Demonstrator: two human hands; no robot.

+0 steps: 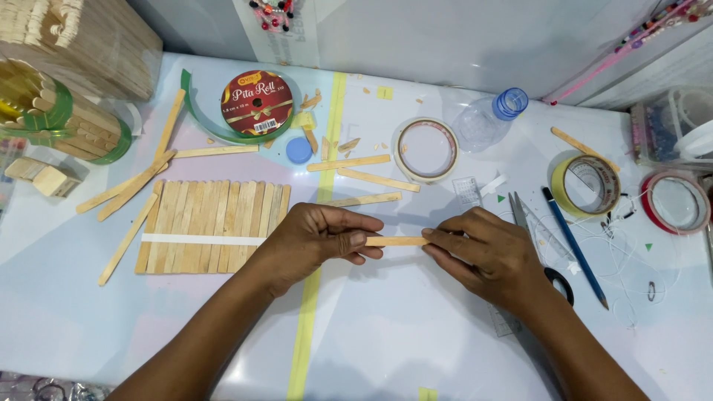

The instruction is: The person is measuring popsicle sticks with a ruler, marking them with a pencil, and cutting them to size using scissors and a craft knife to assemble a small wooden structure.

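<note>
Wooden stick [396, 241]: held level above table [386, 334], between our hands, each end pinched.
Table: pale, yellow tape strip down middle.
Stick panel [212, 226]: flat, just left of our left hand [312, 241], white strip across.
Left hand: fingers clamped on stick's left end.
Right hand [483, 252]: fingertips clamped on right end.
Tape rolls, blue pencil [573, 245], scissors [520, 215]: right side.

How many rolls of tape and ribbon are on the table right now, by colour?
White tape roll: 1
Yellow tape roll: 1
Red-rimmed tape roll: 1
Red ribbon spool: 1
Total: 4
</note>
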